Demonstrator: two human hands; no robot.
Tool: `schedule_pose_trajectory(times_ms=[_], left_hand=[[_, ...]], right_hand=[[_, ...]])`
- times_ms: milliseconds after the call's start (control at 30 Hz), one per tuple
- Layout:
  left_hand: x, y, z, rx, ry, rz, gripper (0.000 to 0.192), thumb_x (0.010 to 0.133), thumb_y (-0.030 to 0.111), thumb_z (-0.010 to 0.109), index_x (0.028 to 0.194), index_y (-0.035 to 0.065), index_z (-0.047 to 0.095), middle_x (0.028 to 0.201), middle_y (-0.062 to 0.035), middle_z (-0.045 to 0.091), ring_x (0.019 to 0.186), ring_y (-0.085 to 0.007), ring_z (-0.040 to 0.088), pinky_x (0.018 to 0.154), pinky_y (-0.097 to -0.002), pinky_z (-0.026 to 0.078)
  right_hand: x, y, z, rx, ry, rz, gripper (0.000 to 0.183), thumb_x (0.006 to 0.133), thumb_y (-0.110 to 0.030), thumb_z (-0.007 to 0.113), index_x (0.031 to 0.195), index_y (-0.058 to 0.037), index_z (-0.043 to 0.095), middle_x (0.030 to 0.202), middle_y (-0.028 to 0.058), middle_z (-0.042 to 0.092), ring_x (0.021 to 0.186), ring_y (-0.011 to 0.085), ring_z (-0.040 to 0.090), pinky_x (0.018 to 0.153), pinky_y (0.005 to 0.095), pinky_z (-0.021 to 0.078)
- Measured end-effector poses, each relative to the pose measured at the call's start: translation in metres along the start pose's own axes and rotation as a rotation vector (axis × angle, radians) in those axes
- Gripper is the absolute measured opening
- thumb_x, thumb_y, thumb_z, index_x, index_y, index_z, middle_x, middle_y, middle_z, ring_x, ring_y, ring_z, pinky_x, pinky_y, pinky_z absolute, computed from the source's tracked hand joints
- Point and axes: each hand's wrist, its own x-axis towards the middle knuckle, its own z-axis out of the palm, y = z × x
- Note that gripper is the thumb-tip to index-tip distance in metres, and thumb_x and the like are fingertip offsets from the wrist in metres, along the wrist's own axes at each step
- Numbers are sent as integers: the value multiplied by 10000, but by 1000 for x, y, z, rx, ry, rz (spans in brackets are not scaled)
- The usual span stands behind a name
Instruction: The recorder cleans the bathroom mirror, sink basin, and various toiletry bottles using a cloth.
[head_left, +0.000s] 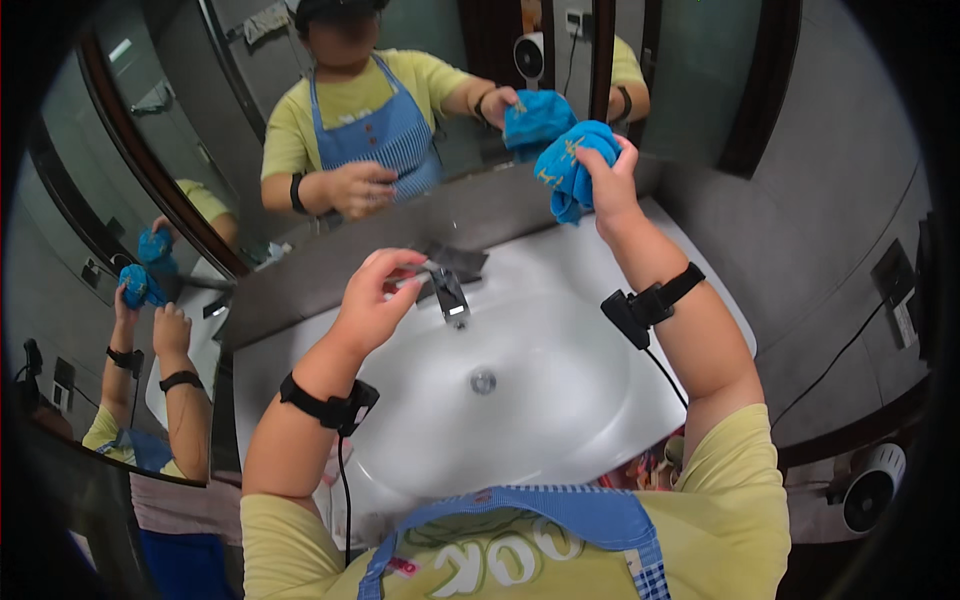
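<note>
My right hand (619, 176) grips a bunched blue cloth (571, 169) with yellow markings. It is raised in front of the mirror (457, 67), above the sink's back right corner; whether the cloth touches the glass is not clear. My left hand (379, 300) is bent, fingers curled, just left of the black faucet (450, 296). Something pale and blurred shows around its fingertips, and I cannot tell if they hold it. Below both arms lies the white washbasin (540, 360) with its metal drain (483, 382).
A grey ledge (300, 296) runs between basin and mirror. A mirrored cabinet door (161, 247) angles out on the left. Cables hang from black straps on both forearms. At right are a wall socket (896, 281) with a cord and a white fan (874, 487).
</note>
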Motion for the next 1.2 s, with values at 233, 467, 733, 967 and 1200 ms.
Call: schedule_pose_trajectory(times_ms=[233, 467, 733, 967, 1200], left_hand=[[-16, -54, -11, -8, 63, -225, 203, 744, 79, 558, 945, 61, 571, 935, -39, 537, 842, -124, 526, 696, -247, 433], [-25, -99, 16, -86, 73, -290, 185, 736, 72, 550, 916, 38, 581, 899, -31, 578, 801, -119, 526, 734, -258, 425], [-42, -125, 34, -177, 49, -423, 135, 779, 70, 519, 901, 36, 566, 767, 11, 528, 690, -60, 469, 614, -203, 391], [-54, -134, 47, -224, 32, -516, 122, 795, 83, 497, 894, 69, 568, 791, 24, 539, 722, -67, 485, 651, -224, 406], [-71, -133, 43, -303, 48, -578, 106, 804, 92, 489, 875, 80, 567, 828, 16, 559, 785, -83, 509, 678, -244, 414]], right_hand=[[28, -20, 29, -484, 140, -554, 706, 648, -218, 690, 1200, -58, 281, 1158, 217, 343, 1045, 366, 418, 894, 408, 359], [59, -82, 34, -622, 152, -758, 658, 642, -251, 681, 1186, -100, 344, 1100, 205, 410, 1018, 356, 445, 867, 407, 385], [44, -34, 23, -623, 89, -684, 604, 628, -223, 682, 1158, -151, 401, 1089, 176, 412, 1004, 369, 447, 850, 413, 393], [9, 64, -5, -649, 30, -533, 672, 626, -162, 694, 1196, -145, 338, 1099, 175, 361, 991, 373, 419, 850, 419, 376], [20, 22, -2, -631, -2, -372, 598, 631, -188, 691, 1153, -139, 404, 1101, 160, 384, 992, 341, 455, 855, 383, 396]])
